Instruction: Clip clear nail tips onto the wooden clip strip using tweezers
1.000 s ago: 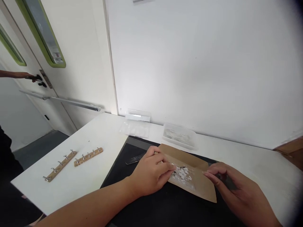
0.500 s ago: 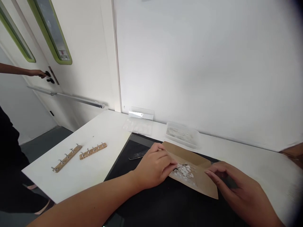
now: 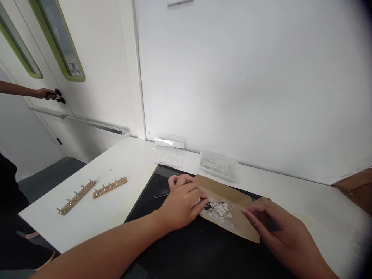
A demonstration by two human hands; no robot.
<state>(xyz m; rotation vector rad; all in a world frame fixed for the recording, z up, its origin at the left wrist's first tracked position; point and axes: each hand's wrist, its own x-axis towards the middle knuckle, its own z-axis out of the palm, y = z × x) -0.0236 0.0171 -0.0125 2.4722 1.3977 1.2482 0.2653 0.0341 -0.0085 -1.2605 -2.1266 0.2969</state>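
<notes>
Left hand (image 3: 181, 205): our fingers had drawn back slightly, baring dark bits (image 3: 208, 207); bunched, their grip unclear.
Right hand (image 3: 280, 232): our fingers nearly met (holding anything? we couldn't tell).
White pieces (image 3: 221, 210): lay on brown paper (image 3: 247, 228), between our hands.
Door (image 3: 99, 58): latch plate, visible earlier, was hidden.

Workroom corner, white worktable (image 3: 116, 209), green-framed door windows (image 3: 62, 42)

The left hand (image 3: 182, 201) and right hand (image 3: 280, 226) are at 1 brown envelope (image 3: 244, 226) on a black mat (image 3: 186, 252).
</notes>
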